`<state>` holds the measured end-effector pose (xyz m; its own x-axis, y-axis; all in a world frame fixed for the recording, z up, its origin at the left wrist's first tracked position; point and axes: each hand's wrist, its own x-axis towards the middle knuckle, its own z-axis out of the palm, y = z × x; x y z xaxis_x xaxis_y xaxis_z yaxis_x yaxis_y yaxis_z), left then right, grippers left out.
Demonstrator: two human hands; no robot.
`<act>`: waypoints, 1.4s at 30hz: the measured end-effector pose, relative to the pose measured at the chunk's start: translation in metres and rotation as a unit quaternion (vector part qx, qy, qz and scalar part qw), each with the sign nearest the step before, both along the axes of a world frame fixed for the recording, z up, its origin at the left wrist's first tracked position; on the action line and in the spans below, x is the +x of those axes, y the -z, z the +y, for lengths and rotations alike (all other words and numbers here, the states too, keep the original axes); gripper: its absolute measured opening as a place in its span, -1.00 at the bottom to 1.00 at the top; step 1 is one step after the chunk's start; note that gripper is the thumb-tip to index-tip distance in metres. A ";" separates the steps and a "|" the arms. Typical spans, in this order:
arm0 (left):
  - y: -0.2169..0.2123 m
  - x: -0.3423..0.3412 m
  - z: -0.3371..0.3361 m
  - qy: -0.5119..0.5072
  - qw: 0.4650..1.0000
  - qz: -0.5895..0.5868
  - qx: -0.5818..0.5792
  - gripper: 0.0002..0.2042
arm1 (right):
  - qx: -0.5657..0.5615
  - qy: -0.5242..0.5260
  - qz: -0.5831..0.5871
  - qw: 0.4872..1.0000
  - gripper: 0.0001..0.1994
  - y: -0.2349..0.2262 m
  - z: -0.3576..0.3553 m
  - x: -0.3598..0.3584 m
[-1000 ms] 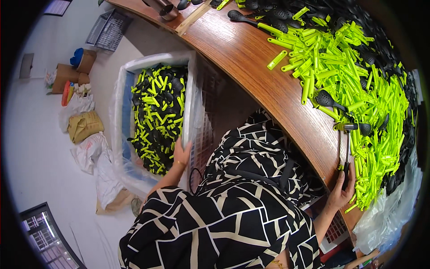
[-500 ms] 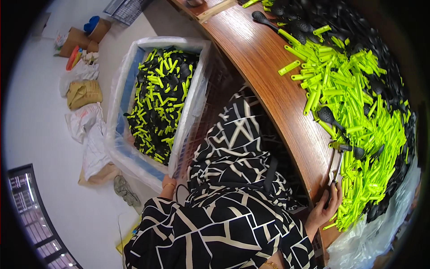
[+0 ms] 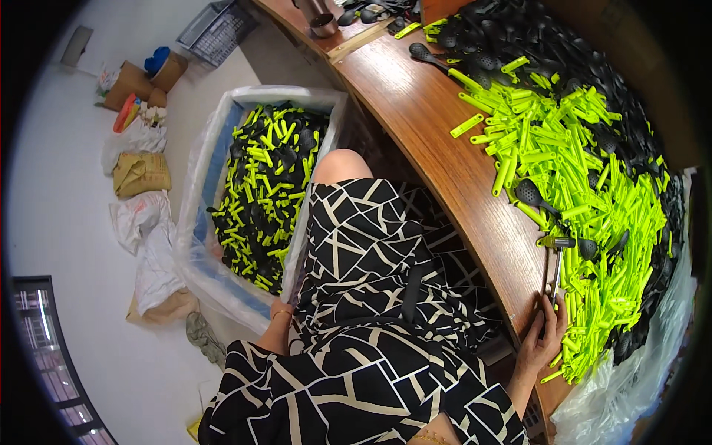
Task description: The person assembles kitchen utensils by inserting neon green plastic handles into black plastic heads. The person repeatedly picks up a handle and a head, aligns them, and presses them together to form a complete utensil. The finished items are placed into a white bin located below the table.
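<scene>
My left hand (image 3: pixel 280 310) is closed at the near corner of a plastic-lined bin (image 3: pixel 194 248), gripping its rim; the fingertips are partly hidden. Inside the bin lies a heap of black and lime-green utensil pieces (image 3: pixel 259 193). On the wooden table at the right, my right hand (image 3: pixel 545 337) has its fingers curled round the lower end of a small hammer (image 3: pixel 557 271) with a metal shaft. The hammer's black and yellow-green head (image 3: pixel 556 242) rests beside a large pile of lime-green handles (image 3: pixel 604 237). A black slotted spoon (image 3: pixel 530 193) lies just beyond it.
Black spoon heads (image 3: pixel 519 30) are heaped along the table's far side. A metal cup (image 3: pixel 323 24) stands at the table's far left end. Clear plastic sheeting (image 3: pixel 615 393) hangs at the near right. Sacks (image 3: pixel 141 174), boxes (image 3: pixel 127 85) and a grey crate (image 3: pixel 213 33) sit on the floor.
The view has shifted a little. My knee has come into sight beside the bin, under the patterned dress. Both hands keep their places at the bin's rim and the hammer.
</scene>
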<state>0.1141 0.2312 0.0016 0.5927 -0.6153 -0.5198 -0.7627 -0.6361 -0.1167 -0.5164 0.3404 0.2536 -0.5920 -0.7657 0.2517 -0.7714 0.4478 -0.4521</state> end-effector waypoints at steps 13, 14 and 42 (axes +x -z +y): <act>-0.004 0.027 -0.027 0.037 0.992 0.067 0.099 -0.64 | 0.004 0.025 -0.027 0.999 -0.63 -0.011 0.002 0.000; -0.003 0.021 -0.037 0.040 0.992 0.072 0.098 -0.64 | 0.000 0.027 -0.027 0.999 -0.60 -0.011 0.002 0.000; -0.021 -0.118 -0.165 0.006 0.984 0.156 0.088 -0.44 | -0.054 0.049 -0.053 0.996 -0.66 -0.008 0.007 -0.004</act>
<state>-0.0044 0.0665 0.0230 0.3812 -0.5049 -0.7744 -0.7861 -0.6179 0.0158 -0.5201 0.3476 0.2612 -0.6904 -0.6745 0.2614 -0.6715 0.4631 -0.5785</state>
